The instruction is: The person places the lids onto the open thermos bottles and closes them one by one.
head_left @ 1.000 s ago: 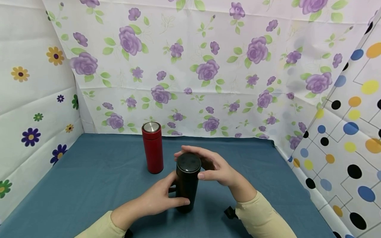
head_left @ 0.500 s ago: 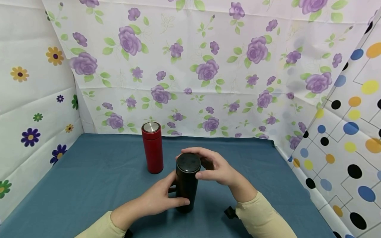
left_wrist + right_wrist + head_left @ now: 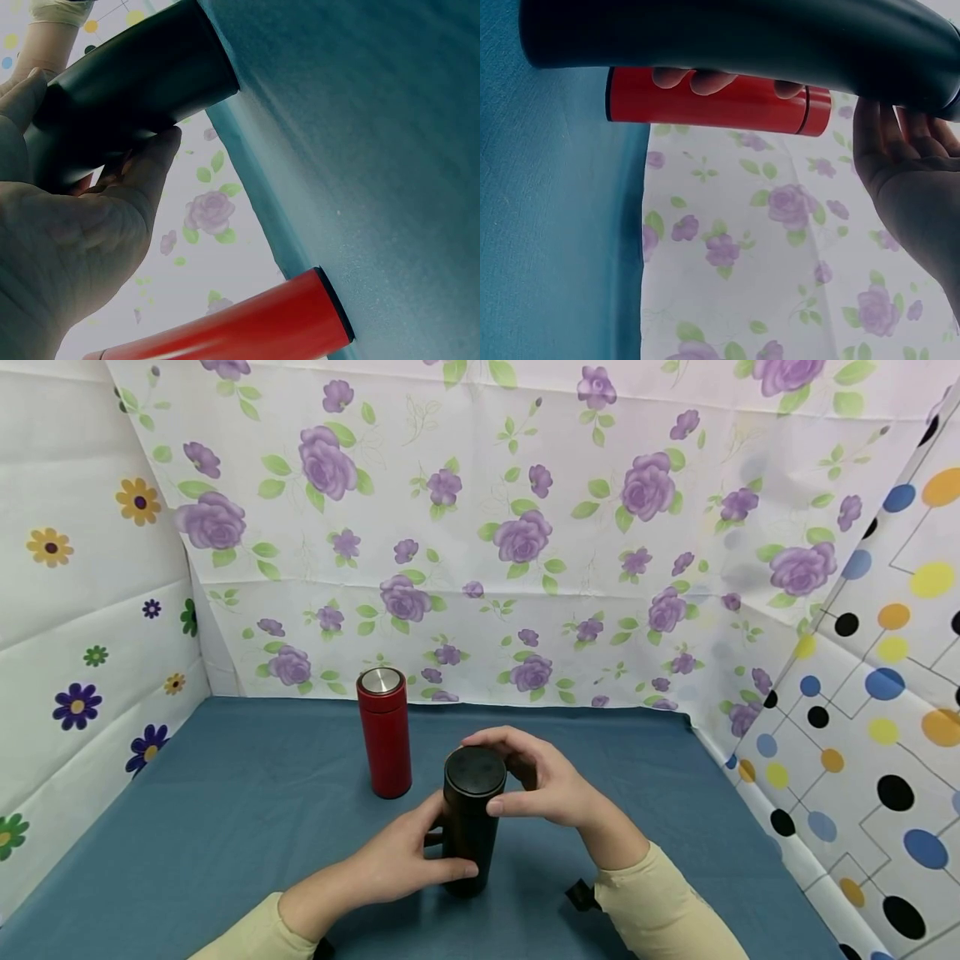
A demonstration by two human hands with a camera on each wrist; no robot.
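A black thermos (image 3: 471, 827) stands upright on the blue cloth, in the middle of the head view. My left hand (image 3: 397, 856) grips its body from the left, thumb across the near side and fingers behind. Around the thermos's top, at the flat black lid (image 3: 476, 770), my right hand (image 3: 547, 781) holds it from the right, with the thumb on the near side and curled fingers behind. In the right wrist view these fingers (image 3: 889, 142) touch the upper part of the thermos. A red thermos (image 3: 387, 743) with a silver-topped lid stands farther back on the left.
Blue cloth (image 3: 247, 827) covers the table. Floral sheeting (image 3: 465, 527) rises behind it, with patterned sheets along the left and right sides. A small black object (image 3: 581, 896) shows by the right sleeve.
My right hand's fingers have shifted around the lid: the fingertips behind slide right and the thumb moves left across the near side. Left hand and both thermoses stay put.
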